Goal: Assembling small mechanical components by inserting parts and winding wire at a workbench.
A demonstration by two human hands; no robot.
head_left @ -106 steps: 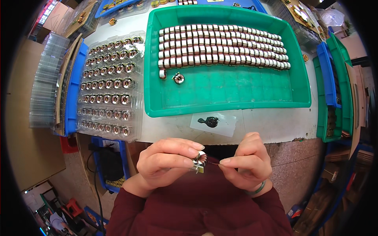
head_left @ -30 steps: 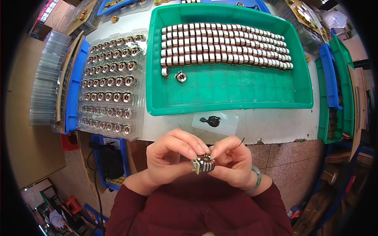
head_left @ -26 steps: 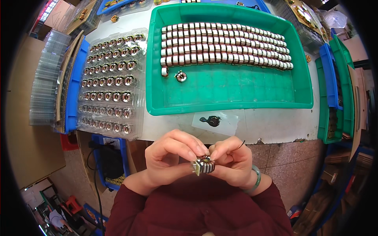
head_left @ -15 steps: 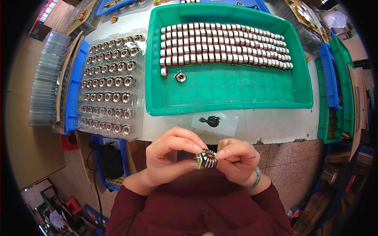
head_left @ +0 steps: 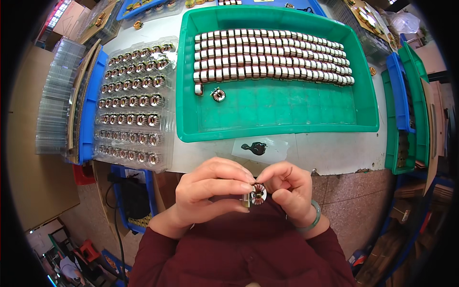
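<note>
Just beyond the front of my shirt, my left hand (head_left: pixel 213 191) pinches a toroidal coil (head_left: pixel 258 194) between thumb and fingers. The coil has copper windings on a white ring, and its round face shows with the hole visible. A small pale base (head_left: pixel 245 199) with pins sits on its left side, partly covered by my fingers. My right hand (head_left: pixel 291 190) is at the coil's right; its index fingertip touches the coil's top edge, the thumb stands apart from it, and the other fingers are curled. One loose coil (head_left: pixel 218 94) lies in the green bin (head_left: pixel 287 130), below several rows of white-topped coils (head_left: pixel 267 71).
A clear plastic tray (head_left: pixel 165 119) with rows of coils stands on the white table (head_left: pixel 334 153) at left. A paper with a dark blob (head_left: pixel 257 148) lies before the bin. Stacked trays (head_left: pixel 55 95) stand far left; blue and green bins (head_left: pixel 420 86) stand at right.
The coil has been turned so its round face shows instead of its wound side. My right hand has loosened its pinch, its index finger shifting to the coil's top edge.
</note>
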